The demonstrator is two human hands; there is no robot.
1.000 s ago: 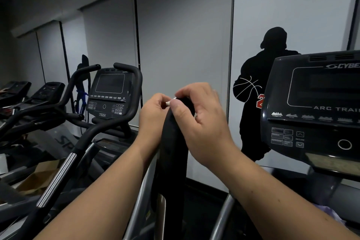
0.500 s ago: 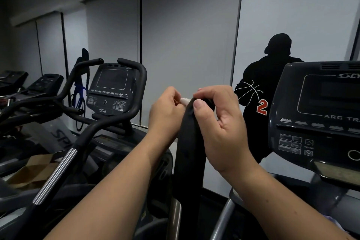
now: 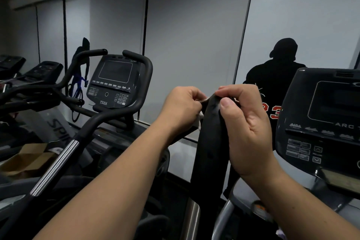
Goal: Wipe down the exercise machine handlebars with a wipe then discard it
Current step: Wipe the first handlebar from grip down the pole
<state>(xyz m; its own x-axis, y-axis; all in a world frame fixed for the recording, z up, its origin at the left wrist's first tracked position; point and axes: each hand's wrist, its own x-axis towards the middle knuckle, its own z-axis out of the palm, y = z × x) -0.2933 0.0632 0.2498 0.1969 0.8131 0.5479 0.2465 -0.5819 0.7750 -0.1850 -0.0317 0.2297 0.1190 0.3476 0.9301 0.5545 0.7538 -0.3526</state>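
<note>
A black padded handlebar (image 3: 208, 146) rises upright in the middle of the view, with a chrome section below it. My left hand (image 3: 181, 109) is curled at the bar's left side near the top and holds a small white wipe (image 3: 200, 121), which peeks out between the hand and the bar. My right hand (image 3: 247, 128) wraps the top of the same handlebar from the right, thumb on the front and fingertips over the tip. Most of the wipe is hidden inside my left hand.
The machine's console (image 3: 321, 122) stands at the right. A second machine with a console (image 3: 115, 82) and curved black handlebars (image 3: 140, 76) is at the left. A cardboard box (image 3: 29, 158) lies low left. Grey wall panels with dark silhouettes are behind.
Both hands stay at the handlebar's top. The wipe has shifted from the tip of the bar down to its left side under my left hand. The view has drifted left.
</note>
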